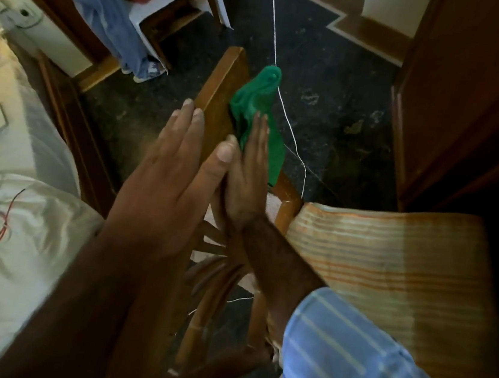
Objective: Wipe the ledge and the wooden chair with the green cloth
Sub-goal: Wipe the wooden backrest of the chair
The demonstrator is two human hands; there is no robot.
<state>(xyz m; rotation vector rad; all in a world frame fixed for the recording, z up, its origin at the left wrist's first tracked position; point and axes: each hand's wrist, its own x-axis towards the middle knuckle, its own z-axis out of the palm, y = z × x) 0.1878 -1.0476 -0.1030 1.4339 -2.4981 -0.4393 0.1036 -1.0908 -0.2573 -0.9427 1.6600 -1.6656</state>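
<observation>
We have the green cloth [258, 117] pressed flat against the far face of the wooden chair [222, 91] top rail, near its upper end, under our right hand [248, 176], whose fingers are stretched out straight rather than curled, so the cloth is pinned by the palm and not gripped. Our left hand [171, 173] lies open and flat on the near face of the same rail, bracing it. The cloth looks soft, light and limp; it bunches above our fingertips and hangs loose below, so we judge it will slide off unless pressure stays on it. The rail looks stiff and smooth, good to squeeze between both palms. A thin white cord [280, 95] runs just beside the cloth and could snag. Beyond the rail the dark floor [346, 106] is open; the striped seat cushion [389, 268] lies on the right, and white bedding [15, 238] crowds the left.
</observation>
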